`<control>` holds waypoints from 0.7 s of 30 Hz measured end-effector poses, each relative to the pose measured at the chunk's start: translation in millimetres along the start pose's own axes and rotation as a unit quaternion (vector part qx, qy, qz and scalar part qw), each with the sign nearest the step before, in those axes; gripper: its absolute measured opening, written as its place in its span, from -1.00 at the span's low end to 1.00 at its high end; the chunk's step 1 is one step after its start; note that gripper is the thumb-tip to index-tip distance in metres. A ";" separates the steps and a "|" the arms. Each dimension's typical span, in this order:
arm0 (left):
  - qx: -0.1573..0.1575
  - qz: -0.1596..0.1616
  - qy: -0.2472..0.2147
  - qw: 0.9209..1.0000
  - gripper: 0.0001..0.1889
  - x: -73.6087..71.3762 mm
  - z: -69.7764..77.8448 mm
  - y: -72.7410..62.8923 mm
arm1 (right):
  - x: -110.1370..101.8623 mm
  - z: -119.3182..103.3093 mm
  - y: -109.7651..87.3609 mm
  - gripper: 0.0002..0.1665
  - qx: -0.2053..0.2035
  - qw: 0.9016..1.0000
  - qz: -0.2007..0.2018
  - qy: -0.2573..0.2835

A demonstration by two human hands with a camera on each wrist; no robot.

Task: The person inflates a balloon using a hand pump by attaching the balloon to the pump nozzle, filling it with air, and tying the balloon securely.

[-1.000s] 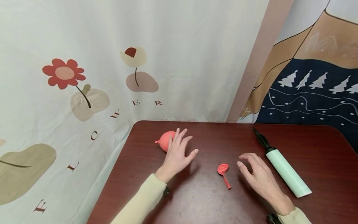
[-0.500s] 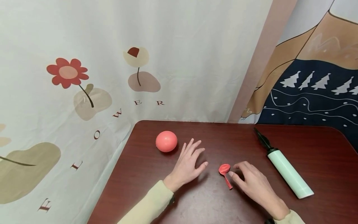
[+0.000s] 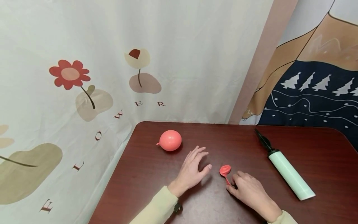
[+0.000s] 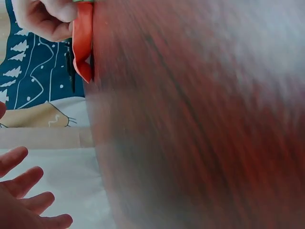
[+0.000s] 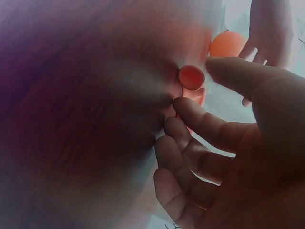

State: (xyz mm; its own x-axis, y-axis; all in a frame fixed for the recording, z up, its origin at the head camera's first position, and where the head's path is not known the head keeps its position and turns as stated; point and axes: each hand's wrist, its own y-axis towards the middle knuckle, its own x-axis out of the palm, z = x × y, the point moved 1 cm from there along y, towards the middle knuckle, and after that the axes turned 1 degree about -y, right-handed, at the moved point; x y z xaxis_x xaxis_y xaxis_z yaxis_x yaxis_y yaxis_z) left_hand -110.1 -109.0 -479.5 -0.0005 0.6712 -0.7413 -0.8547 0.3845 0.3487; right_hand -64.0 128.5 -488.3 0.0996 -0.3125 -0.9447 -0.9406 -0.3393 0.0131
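Observation:
An uninflated red balloon lies on the table with its neck pointing toward me. My right hand is at that neck, thumb and index fingertips on either side of it. In the right wrist view the balloon's round mouth shows between thumb and index finger, which stand apart. My left hand hovers to the left of this balloon, fingers spread and holding nothing. Behind the left hand rests a small inflated red balloon with a knotted end.
A pale green balloon pump with a black nozzle lies at the right of the dark red-brown table. A printed flower curtain hangs along the back and left, and a navy tree-patterned cloth at the back right.
My left hand has come away from the inflated balloon, moving right and toward me. That balloon has rolled slightly. The right hand has moved left and nearer to me, reaching the uninflated balloon's neck.

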 end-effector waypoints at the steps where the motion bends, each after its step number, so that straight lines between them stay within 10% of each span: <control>1: -0.007 0.000 -0.004 1.000 -0.51 0.9 0.6 -0.3 | 0.7 0.4 -0.2 -0.57 -0.008 1.000 0.004 -0.008; 9: -0.095 0.016 -0.165 0.981 -0.62 3.7 5.6 2.8 | -8.6 3.5 5.8 -0.69 0.010 0.999 0.009 0.030; 21: -0.277 0.001 -0.445 0.852 -0.64 12.0 16.3 5.2 | -37.8 2.3 28.3 -0.87 -0.014 0.993 0.099 0.055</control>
State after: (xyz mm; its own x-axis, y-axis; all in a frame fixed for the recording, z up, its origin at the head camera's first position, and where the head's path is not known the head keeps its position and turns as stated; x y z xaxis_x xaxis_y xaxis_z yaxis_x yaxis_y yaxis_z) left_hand -106.1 -88.6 -477.2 0.1805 0.9809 0.0733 -0.9693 0.1900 -0.1562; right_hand -95.1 132.7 -452.9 -0.0495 -0.4708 -0.8809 -0.9357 -0.2865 0.2058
